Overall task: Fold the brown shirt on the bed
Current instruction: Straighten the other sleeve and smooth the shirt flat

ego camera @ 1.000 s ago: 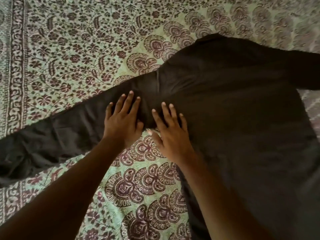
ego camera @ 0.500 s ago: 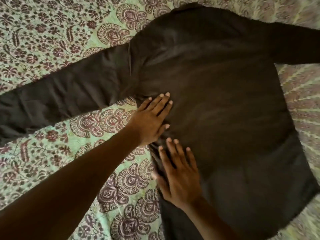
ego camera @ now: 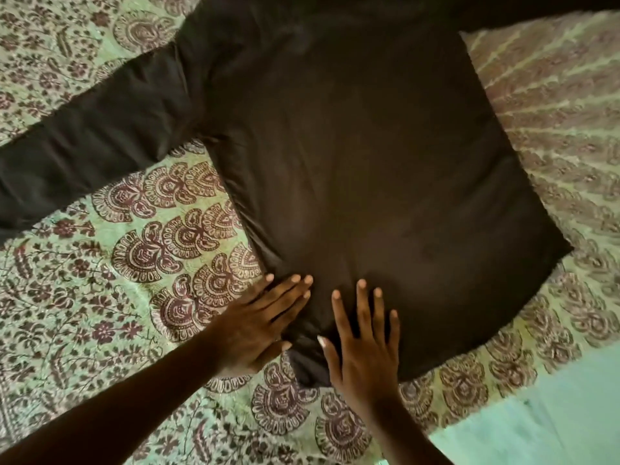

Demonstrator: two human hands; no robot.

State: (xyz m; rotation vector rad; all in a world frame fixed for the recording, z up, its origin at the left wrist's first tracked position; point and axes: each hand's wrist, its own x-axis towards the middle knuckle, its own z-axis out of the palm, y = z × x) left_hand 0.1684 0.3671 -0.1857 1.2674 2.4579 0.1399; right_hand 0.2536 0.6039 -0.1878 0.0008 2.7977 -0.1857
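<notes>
The left hand (ego camera: 258,325) is laid flat with fingers extended and held close together, palm down, on the lower left corner of the brown shirt (ego camera: 362,169); the heel of this hand rests on the bedsheet (ego camera: 110,290). The right hand (ego camera: 364,347) is placed just beside it, flat with fingers spread, on the hem of the shirt. Nothing is pinched by either hand. The fabric under both palms is hidden, and the hem corner between the hands is bunched and hard to make out. The collar and the right sleeve are cut off at the top edge of the view; the left sleeve (ego camera: 87,152) is cut off at the left edge. Compared with half a second ago, both hands are seen lower on the shirt, at the hem instead of the side seam below the armpit, and the garment is shifted upward in the view. The shirt is spread back side up on the patterned bedsheet, mostly smooth, with faint creases across the body. A plain pale green surface (ego camera: 543,414) is seen at the lower right.
</notes>
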